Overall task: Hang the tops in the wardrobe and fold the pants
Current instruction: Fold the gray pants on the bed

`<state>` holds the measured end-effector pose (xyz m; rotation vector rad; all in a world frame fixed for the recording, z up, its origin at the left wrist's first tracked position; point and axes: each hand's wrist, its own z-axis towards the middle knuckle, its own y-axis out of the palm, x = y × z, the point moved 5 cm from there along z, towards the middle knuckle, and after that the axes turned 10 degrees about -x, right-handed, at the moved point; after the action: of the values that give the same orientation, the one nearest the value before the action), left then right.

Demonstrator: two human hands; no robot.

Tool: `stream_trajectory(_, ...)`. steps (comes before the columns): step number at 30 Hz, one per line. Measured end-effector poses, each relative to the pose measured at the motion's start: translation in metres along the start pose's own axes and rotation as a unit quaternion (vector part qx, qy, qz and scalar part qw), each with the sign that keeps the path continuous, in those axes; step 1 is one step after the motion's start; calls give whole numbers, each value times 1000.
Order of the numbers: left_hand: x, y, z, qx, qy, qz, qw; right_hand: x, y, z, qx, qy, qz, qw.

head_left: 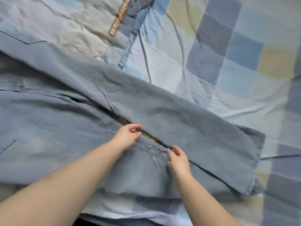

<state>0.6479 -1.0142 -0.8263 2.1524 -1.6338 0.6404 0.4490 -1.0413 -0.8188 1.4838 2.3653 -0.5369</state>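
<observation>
A pair of light blue denim pants (pixel 187 121) lies spread across the bed, one leg running from upper left to lower right, the other lying nearer to me. My left hand (pixel 126 136) rests on the near leg at the gap between the two legs, fingers loosely bent and nothing gripped. My right hand (pixel 178 159) touches the inner seam of the near leg a little to the right, fingers slightly bent on the cloth. A pale top with a brown printed strip (pixel 119 17) lies at the upper left.
The bed is covered with a checked sheet (pixel 228 51) in blue, grey and cream squares. The sheet is wrinkled to the right of the pants. The bed's near edge lies at the bottom of the view.
</observation>
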Motion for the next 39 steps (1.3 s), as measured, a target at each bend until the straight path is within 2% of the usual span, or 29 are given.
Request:
stream_trajectory(2,-4,14,7,37,10,-18,999,19,-33,5,41,15,96,994)
stream_trajectory(5,-9,28,17,73,8,-68,995,40,-69,13,105,15,239,965)
stream_trajectory(9,-5,43,23,27,13,-125,992,55,-102,18,205,-11,314,927)
stream_trajectory(12,1,58,22,16,30,-136,990,56,-131,15,248,-43,247,936)
stream_trajectory(16,15,70,8,89,97,-107,985,54,-179,-6,287,-53,138,946)
stream_trajectory(19,33,72,-8,118,124,-93,981,41,-202,-31,257,-92,33,961)
stream_trajectory(22,51,67,-26,139,148,-73,976,22,-207,-56,208,-146,-18,967)
stream_trajectory(29,116,64,-105,159,230,-28,960,-16,-228,-159,166,-259,-33,951)
stream_trajectory(33,147,59,-150,179,288,47,940,-35,-242,-218,227,-312,-97,918)
stream_trajectory(36,171,63,-164,165,327,87,926,-58,-260,-239,258,-358,-44,896)
stream_trajectory(39,191,72,-151,132,330,132,925,-79,-277,-222,243,-345,-11,907)
